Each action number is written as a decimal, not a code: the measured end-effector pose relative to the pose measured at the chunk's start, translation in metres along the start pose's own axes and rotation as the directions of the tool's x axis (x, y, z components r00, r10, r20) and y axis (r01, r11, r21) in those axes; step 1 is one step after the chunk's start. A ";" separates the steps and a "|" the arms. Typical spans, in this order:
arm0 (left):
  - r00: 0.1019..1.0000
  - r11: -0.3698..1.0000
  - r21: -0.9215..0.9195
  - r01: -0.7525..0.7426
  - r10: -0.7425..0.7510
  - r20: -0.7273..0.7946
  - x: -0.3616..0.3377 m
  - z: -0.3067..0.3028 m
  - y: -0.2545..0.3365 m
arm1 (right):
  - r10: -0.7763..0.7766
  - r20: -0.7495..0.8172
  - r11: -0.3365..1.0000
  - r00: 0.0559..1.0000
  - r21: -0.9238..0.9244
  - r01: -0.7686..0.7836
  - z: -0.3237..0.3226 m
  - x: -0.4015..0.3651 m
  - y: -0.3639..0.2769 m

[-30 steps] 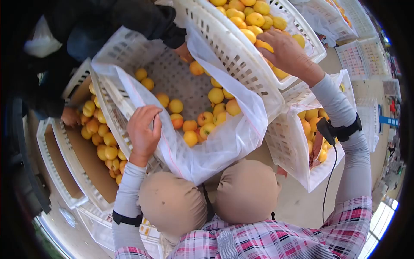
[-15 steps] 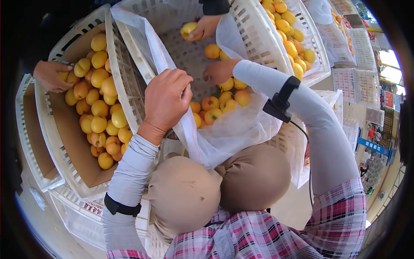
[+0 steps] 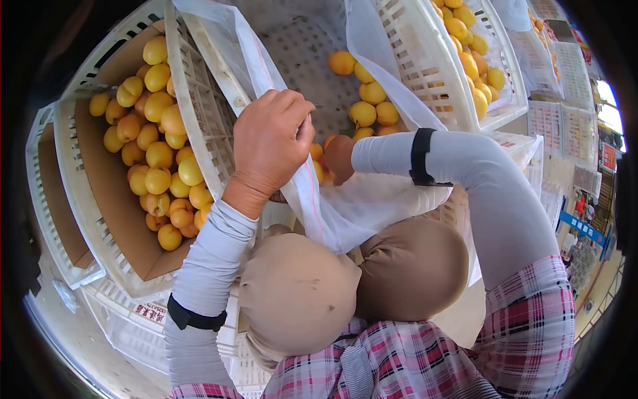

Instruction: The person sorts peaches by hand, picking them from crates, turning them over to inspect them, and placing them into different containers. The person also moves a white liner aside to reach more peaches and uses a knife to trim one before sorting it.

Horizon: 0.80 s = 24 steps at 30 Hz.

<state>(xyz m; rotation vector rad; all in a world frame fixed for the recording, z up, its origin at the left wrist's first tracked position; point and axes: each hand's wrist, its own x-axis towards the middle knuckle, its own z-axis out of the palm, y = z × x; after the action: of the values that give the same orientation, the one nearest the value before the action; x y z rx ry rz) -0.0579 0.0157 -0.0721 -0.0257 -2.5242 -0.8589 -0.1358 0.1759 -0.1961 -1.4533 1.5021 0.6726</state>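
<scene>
My left hand (image 3: 271, 143) is closed in a fist at the near left rim of a white plastic crate (image 3: 206, 56), gripping the edge of its white mesh liner (image 3: 307, 193). Inside that crate, my right hand (image 3: 340, 159) reaches low into the near corner among yellow-orange apricots (image 3: 362, 114). One orange fruit shows right beside its knuckles. Its fingers point down and are mostly hidden, so I cannot tell whether they hold a fruit. More apricots lie loosely in a group just beyond this hand, on the perforated crate floor (image 3: 299, 60).
To the left stands a cardboard-lined crate (image 3: 143, 289) with many apricots (image 3: 158, 153). Another filled crate (image 3: 505, 110) is at upper right. My covered knees (image 3: 299, 292) press close below the liner. Stacked crates (image 3: 563, 130) stand farther right.
My right hand has moved down and nearer, into the crate's near corner. Another person's two hands, one holding an apricot and one in the left crate, have left the view.
</scene>
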 end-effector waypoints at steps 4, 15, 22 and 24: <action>0.998 0.999 -0.026 0.036 -0.035 0.052 -0.002 -0.005 0.002 | 0.001 0.116 0.942 0.993 0.333 -0.040 -0.017 -0.001 0.021; 0.999 1.000 -0.005 0.022 -0.022 0.043 0.002 -0.011 0.010 | -0.065 -0.257 -0.389 0.964 0.896 0.212 -0.070 -0.141 0.066; 0.583 0.059 -0.617 0.785 -0.406 0.704 0.027 -0.033 0.032 | 0.203 -0.702 -0.461 0.683 0.547 0.699 -0.074 -0.183 0.028; 0.595 -0.269 -0.600 0.754 -0.107 0.796 0.031 -0.034 0.034 | 0.334 -0.756 0.054 0.563 0.612 0.789 -0.079 -0.194 0.022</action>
<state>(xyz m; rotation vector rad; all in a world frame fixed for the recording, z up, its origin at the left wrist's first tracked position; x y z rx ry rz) -0.0652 0.0195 -0.0156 0.4103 -1.2886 -3.2966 -0.1966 0.2014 0.0035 -0.6918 1.5277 -1.4340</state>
